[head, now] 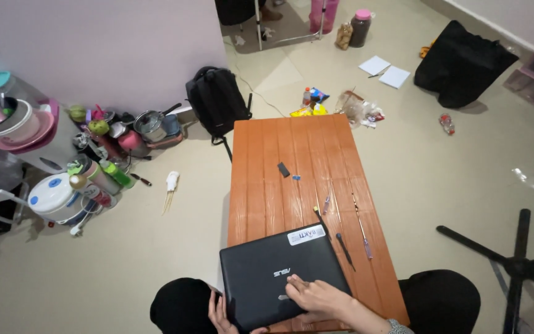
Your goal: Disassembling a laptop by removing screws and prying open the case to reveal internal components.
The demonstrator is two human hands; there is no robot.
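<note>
Laptop (279, 272), lid closed, at the near end of the table (261, 179).
Right hand (316, 295) flat on lid, fingers spread; left hand (220, 312) grips the near-left corner, fingers curled. Best to keep it square and clear of the screwdrivers (353, 238).

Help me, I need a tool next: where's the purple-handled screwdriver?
In the head view, the purple-handled screwdriver lies on the orange table, right side, just beyond the closed black laptop.

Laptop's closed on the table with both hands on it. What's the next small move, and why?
Probably slide the laptop fully onto the table. Its near corner overhangs the edge above the lap, the left hand props that corner and the right hand lies flat on the lid. The screwdrivers lie to its right, so push straight forward.
</note>
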